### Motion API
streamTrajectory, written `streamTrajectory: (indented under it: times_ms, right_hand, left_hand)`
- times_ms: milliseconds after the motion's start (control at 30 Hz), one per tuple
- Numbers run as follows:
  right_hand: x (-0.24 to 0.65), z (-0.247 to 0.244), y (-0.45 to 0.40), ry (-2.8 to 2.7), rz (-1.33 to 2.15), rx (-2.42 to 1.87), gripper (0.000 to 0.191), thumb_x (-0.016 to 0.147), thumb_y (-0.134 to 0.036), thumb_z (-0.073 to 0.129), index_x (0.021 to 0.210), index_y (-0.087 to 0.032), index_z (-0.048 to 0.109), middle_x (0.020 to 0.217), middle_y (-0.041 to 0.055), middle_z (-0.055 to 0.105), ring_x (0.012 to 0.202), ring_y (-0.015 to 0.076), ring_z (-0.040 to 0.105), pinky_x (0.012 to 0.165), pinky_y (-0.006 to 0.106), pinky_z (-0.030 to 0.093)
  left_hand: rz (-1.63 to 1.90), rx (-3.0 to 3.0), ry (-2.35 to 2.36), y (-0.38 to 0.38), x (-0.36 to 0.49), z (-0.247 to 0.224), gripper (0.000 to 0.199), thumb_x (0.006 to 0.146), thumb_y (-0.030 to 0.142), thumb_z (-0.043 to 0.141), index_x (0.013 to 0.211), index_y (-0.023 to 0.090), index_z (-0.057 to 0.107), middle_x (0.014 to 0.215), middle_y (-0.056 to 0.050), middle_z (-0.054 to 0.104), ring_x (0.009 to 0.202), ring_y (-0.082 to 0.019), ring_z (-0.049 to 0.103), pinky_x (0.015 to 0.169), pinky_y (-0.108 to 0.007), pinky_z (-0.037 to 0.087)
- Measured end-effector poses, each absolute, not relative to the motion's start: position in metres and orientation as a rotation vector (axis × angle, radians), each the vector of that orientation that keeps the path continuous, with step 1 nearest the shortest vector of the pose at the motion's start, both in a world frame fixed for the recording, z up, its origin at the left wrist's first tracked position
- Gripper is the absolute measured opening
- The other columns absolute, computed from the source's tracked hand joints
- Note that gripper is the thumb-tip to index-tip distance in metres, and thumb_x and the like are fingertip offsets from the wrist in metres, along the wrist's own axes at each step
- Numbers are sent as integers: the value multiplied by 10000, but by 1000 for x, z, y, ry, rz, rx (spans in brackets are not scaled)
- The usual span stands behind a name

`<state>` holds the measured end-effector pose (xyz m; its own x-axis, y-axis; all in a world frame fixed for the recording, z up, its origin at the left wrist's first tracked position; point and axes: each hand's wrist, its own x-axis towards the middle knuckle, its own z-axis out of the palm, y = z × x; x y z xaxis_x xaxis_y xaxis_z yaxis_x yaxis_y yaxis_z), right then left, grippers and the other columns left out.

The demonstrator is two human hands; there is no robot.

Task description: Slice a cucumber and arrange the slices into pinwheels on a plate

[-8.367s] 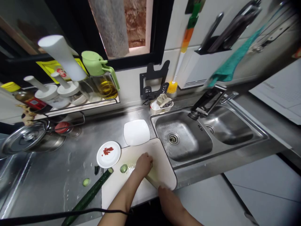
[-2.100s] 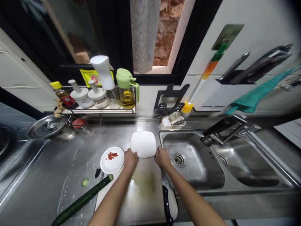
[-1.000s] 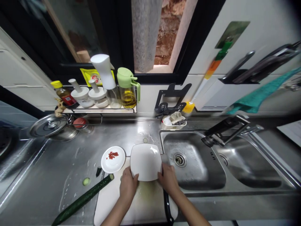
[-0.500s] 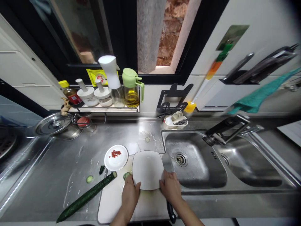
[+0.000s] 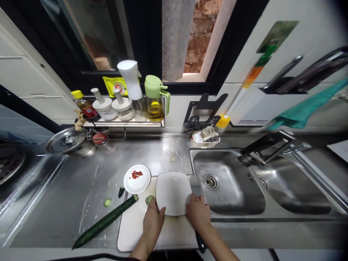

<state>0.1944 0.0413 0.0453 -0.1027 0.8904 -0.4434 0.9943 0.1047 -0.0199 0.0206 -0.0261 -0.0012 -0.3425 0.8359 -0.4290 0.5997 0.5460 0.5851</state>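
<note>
A white squarish plate [image 5: 174, 194] lies over the white cutting board [image 5: 130, 232]. My left hand [image 5: 152, 219] grips its lower left edge, thumb on the rim. At the lower right edge my right hand [image 5: 199, 214] holds it too, fingers curled. Under my right hand is a knife [image 5: 196, 185], its blade showing above and its black handle below. Cucumber slices [image 5: 149, 199] sit by my left fingertips. A cut cucumber [image 5: 106, 222] rests partly on the board, and a small round plate [image 5: 137, 179] with red bits [image 5: 136, 174] stands beyond it.
To the right is a double sink [image 5: 228, 181] with a black faucet [image 5: 261, 148]. A rack of seasoning jars [image 5: 122, 108] and an oil pot [image 5: 155, 103] is at the back. A lidded pot [image 5: 72, 143] stands at the left. A cucumber piece [image 5: 108, 202] lies on the counter.
The whole view has shifted slightly, so things appear a little further right and higher. Both hands keep hold of the white plate, which stays over the board.
</note>
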Motion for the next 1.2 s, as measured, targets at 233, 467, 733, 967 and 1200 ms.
streamTrajectory:
  times_ms: [233,467,733,967,1200]
  right_hand:
    - [194,44,40,2038,-481,1880,353,853,-193,440,1166,-59,532,1063,221,605,1112,346,471,776,423,410]
    - [198,37,37,2047,-477,1886,444,860,-211,421,1268,-42,468,1109,230,593,1148,346,447,801,425,407]
    - [199,33,36,2041,-501,1899,467,861,-223,434,1287,-33,456,1121,224,588,1170,339,429,835,431,394]
    - [198,34,35,2058,-496,1905,487,864,-209,427,1309,-12,431,1117,237,587,1160,332,437,826,434,406]
    - [198,36,34,2058,-494,1897,469,863,-213,432,1293,-28,453,1117,231,589,1144,335,451,813,420,412]
  left_hand:
    - [675,1210,2119,-37,-7,5,242,839,315,401,938,165,565,797,-79,604,763,-211,592,739,-323,442]
    - [766,1260,2047,-37,-22,8,149,786,302,457,743,197,553,660,-11,555,556,-143,501,578,-261,405]
    - [675,1294,2231,-32,-28,-12,381,824,298,410,1086,104,608,979,-150,638,930,-255,597,859,-365,449]
    - [606,1354,2227,-30,-26,-17,356,848,251,372,1064,129,627,1006,-134,632,942,-238,604,862,-341,453]
    - [458,1360,2271,-29,-21,-3,337,862,211,392,1104,189,625,1055,-102,656,916,-201,618,799,-281,442]
